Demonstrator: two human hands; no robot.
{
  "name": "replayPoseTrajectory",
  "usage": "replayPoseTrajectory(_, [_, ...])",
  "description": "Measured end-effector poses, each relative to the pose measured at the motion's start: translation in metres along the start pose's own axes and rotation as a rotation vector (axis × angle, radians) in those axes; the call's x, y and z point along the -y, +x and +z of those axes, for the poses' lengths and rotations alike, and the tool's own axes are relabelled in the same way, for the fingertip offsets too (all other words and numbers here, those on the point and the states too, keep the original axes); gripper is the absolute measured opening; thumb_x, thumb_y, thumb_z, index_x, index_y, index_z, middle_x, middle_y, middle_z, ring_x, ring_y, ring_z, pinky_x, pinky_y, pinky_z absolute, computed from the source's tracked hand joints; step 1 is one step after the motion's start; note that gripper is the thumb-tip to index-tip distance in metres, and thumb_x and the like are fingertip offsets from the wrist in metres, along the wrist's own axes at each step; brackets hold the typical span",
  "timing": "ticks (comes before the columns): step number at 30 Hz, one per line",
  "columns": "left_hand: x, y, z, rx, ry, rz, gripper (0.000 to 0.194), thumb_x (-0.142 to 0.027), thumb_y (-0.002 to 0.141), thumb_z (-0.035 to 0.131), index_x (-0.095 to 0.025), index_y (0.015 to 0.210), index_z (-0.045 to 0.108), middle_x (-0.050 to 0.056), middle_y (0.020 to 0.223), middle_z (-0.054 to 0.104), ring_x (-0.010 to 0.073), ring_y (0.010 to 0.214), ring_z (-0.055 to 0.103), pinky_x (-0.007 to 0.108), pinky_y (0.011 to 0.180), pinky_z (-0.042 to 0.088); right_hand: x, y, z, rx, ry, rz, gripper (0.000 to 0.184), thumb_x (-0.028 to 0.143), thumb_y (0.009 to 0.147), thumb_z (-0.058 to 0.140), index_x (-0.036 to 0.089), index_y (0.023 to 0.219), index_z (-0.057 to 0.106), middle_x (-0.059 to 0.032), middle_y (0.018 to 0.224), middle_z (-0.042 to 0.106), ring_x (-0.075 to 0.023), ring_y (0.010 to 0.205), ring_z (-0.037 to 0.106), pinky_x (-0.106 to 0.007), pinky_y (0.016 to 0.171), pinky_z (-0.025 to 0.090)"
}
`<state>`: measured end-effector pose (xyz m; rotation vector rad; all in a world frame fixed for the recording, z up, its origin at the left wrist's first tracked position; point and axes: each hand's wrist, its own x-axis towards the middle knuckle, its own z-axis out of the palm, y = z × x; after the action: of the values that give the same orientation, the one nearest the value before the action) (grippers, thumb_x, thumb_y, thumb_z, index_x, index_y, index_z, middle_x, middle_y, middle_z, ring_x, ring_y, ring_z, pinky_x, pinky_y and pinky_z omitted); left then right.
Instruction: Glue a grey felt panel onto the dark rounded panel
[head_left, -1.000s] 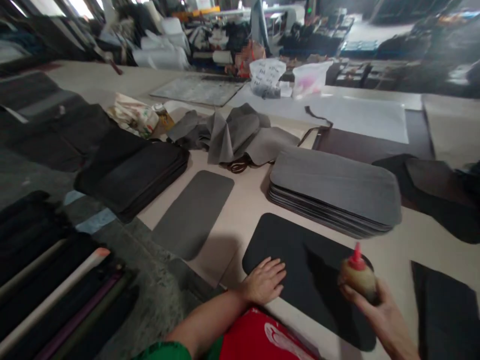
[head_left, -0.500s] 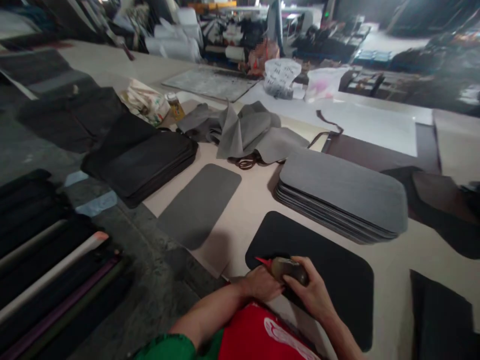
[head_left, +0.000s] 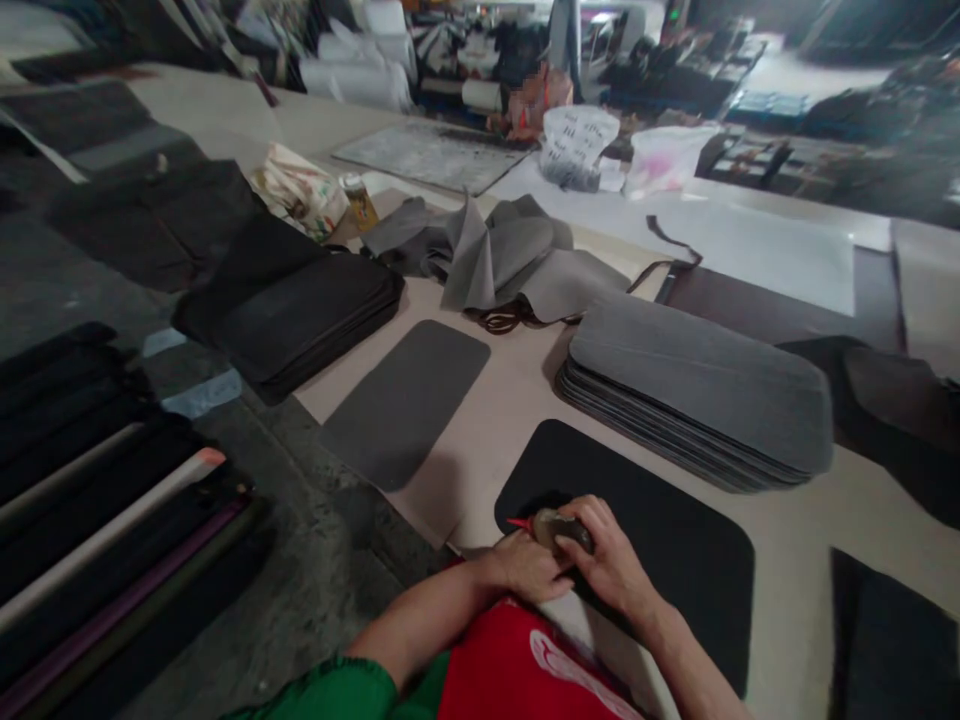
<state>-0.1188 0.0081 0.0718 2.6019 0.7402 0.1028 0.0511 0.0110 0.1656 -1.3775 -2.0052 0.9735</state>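
My right hand [head_left: 613, 562] is wrapped round a squeeze bottle [head_left: 553, 530] with a brownish body and a pointed red nozzle. The bottle is tilted over, its nozzle aimed left above the near left end of a black sheet with rounded corners [head_left: 660, 530]. Against the bottle's near side, my left hand [head_left: 529, 568] rests with its fingers curled at the sheet's near edge. What those fingers hold, if anything, is hidden. Beyond the black sheet stands a neat stack of grey sheets [head_left: 697, 370]. A single grey sheet [head_left: 412, 400] lies flat to the left.
Black sheets [head_left: 300, 320] are piled at the table's left edge. Crumpled grey material [head_left: 510, 255] lies behind the single grey sheet. A folded dark piece [head_left: 892, 640] is at the near right. Fabric rolls [head_left: 112, 540] lie left of the table. A person [head_left: 540, 100] is in the background.
The right hand and bottle have shifted slightly left and closer to the left hand. The red nozzle stays over the sheet's left end. The whole view has shifted a little.
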Motion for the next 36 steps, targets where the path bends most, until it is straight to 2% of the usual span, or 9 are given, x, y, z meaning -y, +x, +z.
replayPoseTrajectory(13, [0.005, 0.004, 0.011, -0.051, -0.043, 0.049, 0.039, -0.039, 0.09, 0.054, -0.017, 0.121, 0.064, 0.009, 0.112, 0.072, 0.0274, 0.1, 0.066, 0.038, 0.088, 0.054, 0.009, 0.005, 0.003, 0.061, -0.095, -0.152, 0.013, 0.025, 0.1, 0.051, 0.022, 0.111, 0.057, -0.0083, 0.106, 0.056, -0.0263, 0.098, 0.047, -0.045, 0.084, 0.044])
replayPoseTrajectory(19, [0.006, 0.006, 0.007, -0.049, -0.061, 0.08, 0.028, -0.037, 0.088, 0.056, -0.018, 0.104, 0.069, 0.008, 0.108, 0.074, 0.0267, 0.104, 0.065, 0.037, 0.094, 0.051, 0.014, 0.007, 0.004, 0.074, -0.151, -0.227, 0.014, 0.019, 0.099, 0.047, 0.021, 0.108, 0.058, -0.0087, 0.103, 0.057, -0.0253, 0.094, 0.047, -0.043, 0.081, 0.043])
replayPoseTrajectory(23, [0.006, 0.007, 0.005, -0.041, -0.066, 0.095, 0.028, -0.037, 0.089, 0.057, -0.018, 0.106, 0.069, 0.007, 0.109, 0.074, 0.0267, 0.107, 0.064, 0.037, 0.098, 0.049, 0.016, 0.007, 0.004, 0.092, -0.185, -0.269, 0.017, 0.015, 0.097, 0.044, 0.02, 0.104, 0.059, -0.0088, 0.101, 0.058, -0.0246, 0.092, 0.046, -0.043, 0.079, 0.042])
replayPoseTrajectory(29, [0.006, 0.007, 0.005, -0.039, -0.052, 0.087, 0.033, -0.038, 0.089, 0.058, -0.015, 0.11, 0.069, 0.01, 0.104, 0.074, 0.0284, 0.098, 0.067, 0.037, 0.085, 0.053, 0.017, 0.012, -0.001, 0.102, -0.278, -0.265, 0.017, 0.012, 0.094, 0.047, 0.02, 0.104, 0.059, -0.0075, 0.102, 0.059, -0.024, 0.093, 0.045, -0.042, 0.081, 0.042])
replayPoseTrajectory(32, [0.005, 0.006, 0.002, -0.061, -0.053, 0.114, 0.036, -0.038, 0.093, 0.053, -0.014, 0.117, 0.066, 0.012, 0.118, 0.071, 0.0283, 0.112, 0.064, 0.038, 0.1, 0.049, 0.013, 0.021, -0.006, 0.077, -0.371, -0.262, 0.016, 0.013, 0.094, 0.049, 0.02, 0.105, 0.058, -0.0071, 0.105, 0.06, -0.0242, 0.095, 0.046, -0.041, 0.082, 0.041])
replayPoseTrajectory(36, [0.006, 0.004, -0.002, -0.08, -0.057, 0.137, 0.043, -0.039, 0.098, 0.048, -0.012, 0.131, 0.059, 0.013, 0.135, 0.063, 0.0278, 0.135, 0.049, 0.039, 0.12, 0.033, 0.003, 0.04, -0.014, 0.019, -0.417, -0.245, 0.015, 0.014, 0.096, 0.048, 0.02, 0.105, 0.059, -0.0081, 0.106, 0.06, -0.0247, 0.094, 0.046, -0.041, 0.082, 0.041])
